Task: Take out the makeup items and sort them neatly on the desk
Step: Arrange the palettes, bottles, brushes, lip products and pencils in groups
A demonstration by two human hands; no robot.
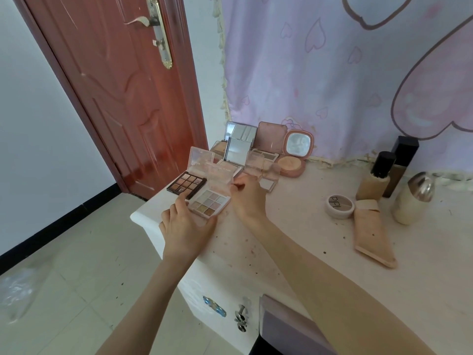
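Observation:
A pale nine-pan eyeshadow palette (pixel 210 202) lies open near the left end of the white desk (pixel 294 226). My left hand (pixel 185 224) holds its near left edge. My right hand (pixel 247 194) pinches the upper right corner of its clear raised lid (pixel 220 175). A dark brown nine-pan palette (pixel 186 185) sits just left of it with its clear lid up. Behind them stand several open mirrored compacts (pixel 240 139) and a round pink powder compact (pixel 294 152).
On the right of the desk are a round white jar (pixel 340 206), a peach tube (pixel 373 234) lying flat, a foundation bottle (pixel 373 180), a dark box (pixel 401 165) and a cream bottle with a silver cap (pixel 412 201). An open drawer (pixel 289 326) juts out below. A red door (pixel 122 85) stands left.

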